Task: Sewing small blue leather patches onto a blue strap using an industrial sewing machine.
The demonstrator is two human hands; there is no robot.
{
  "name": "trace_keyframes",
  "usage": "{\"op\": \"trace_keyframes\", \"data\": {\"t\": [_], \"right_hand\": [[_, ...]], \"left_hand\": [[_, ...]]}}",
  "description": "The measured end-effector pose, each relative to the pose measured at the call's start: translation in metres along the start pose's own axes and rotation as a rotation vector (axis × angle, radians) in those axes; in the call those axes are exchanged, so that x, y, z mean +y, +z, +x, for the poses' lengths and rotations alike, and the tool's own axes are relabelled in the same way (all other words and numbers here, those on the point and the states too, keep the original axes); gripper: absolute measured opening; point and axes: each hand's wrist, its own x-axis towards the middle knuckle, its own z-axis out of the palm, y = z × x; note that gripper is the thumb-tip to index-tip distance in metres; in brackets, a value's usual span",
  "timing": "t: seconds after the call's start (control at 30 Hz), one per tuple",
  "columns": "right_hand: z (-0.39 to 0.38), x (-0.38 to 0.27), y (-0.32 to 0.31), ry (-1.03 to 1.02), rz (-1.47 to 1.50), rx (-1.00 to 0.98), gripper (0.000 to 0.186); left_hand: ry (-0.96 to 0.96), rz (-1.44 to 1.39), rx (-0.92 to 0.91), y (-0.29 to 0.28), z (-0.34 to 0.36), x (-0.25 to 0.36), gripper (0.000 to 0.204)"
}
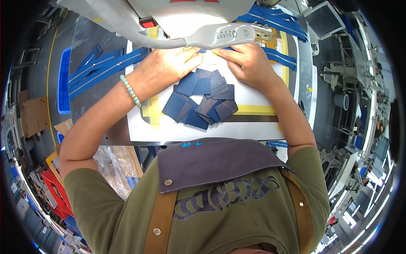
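Note:
Under the sewing machine head, both my hands meet at a blue zipper strip. My left hand has its fingers pressed together on the strip, which trails off to the left. From the other side my right hand pinches the work, its forefinger reaching toward the left hand. More blue zipper strip comes out beyond the right hand. A grey lamp partly covers the fingertips and the spot between them. Just below my hands lies a loose pile of dark blue patches.
White board with yellow tape covers the table. Further blue zipper strips lie at the back right. A blue bin stands beyond the left edge, and a plastic bag sits below the table's front.

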Motion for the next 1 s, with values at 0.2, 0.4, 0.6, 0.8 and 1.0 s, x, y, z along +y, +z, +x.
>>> {"op": "trace_keyframes", "data": {"t": [0.2,0.4,0.6,0.8,1.0], "right_hand": [[0.002,0.001,-0.005,-0.062,-0.022,-0.042,0.031],[0.002,0.0,-0.002,-0.057,-0.052,-0.032,0.031],[0.003,0.0,-0.004,-0.05,-0.054,-0.044,0.031],[0.005,-0.002,-0.008,-0.055,-0.079,-0.066,0.031],[0.005,-0.003,-0.009,-0.077,-0.1,-0.083,0.031]], "left_hand": [[-0.007,-0.042,-0.014,0.0,0.003,-0.001,0.029],[0.0,-0.048,0.022,0.01,-0.004,-0.006,0.032],[-0.019,-0.08,0.034,0.006,0.0,-0.007,0.03],[-0.045,-0.093,0.044,0.008,0.001,-0.006,0.03],[-0.078,-0.133,0.016,0.007,0.0,-0.004,0.031]]}}
